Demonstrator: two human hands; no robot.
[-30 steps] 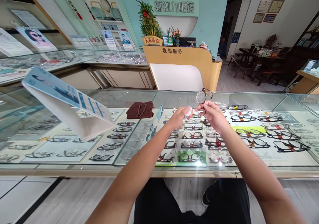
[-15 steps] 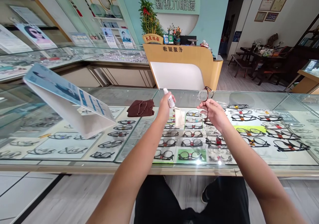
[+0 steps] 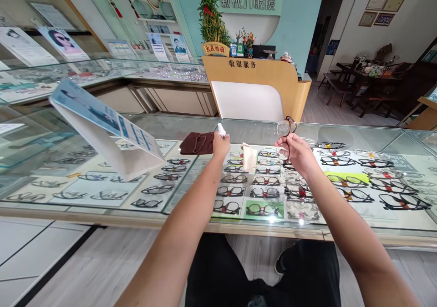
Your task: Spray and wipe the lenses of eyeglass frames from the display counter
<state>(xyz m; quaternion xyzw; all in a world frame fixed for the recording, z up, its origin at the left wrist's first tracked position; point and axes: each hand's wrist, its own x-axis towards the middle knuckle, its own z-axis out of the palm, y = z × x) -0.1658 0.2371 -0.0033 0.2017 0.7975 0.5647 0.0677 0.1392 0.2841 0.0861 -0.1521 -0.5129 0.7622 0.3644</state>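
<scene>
My left hand (image 3: pixel 221 145) is closed round a small white spray bottle (image 3: pixel 221 130), whose top pokes out above the fingers. Just left of that hand a dark brown pouch (image 3: pixel 196 143) lies on the glass counter. In my right hand (image 3: pixel 297 153) is a pair of eyeglasses (image 3: pixel 286 127) with a dark brown frame, pinched by the fingers and held up above the counter. Between the two hands a cream cloth (image 3: pixel 249 157) rests on the glass. Part of the frame is hidden behind my right fingers.
Under the counter glass (image 3: pixel 191 193) lie rows of eyeglasses (image 3: pixel 265 192). A folded display card (image 3: pixel 105 125) stands on the left of the counter. Beyond it is a wooden cashier desk (image 3: pixel 252 72) with a plant (image 3: pixel 213 20) on it.
My left hand has moved left with the spray bottle, from near the cloth to beside the pouch. My right hand still holds the eyeglasses up. The view has shifted slightly.
</scene>
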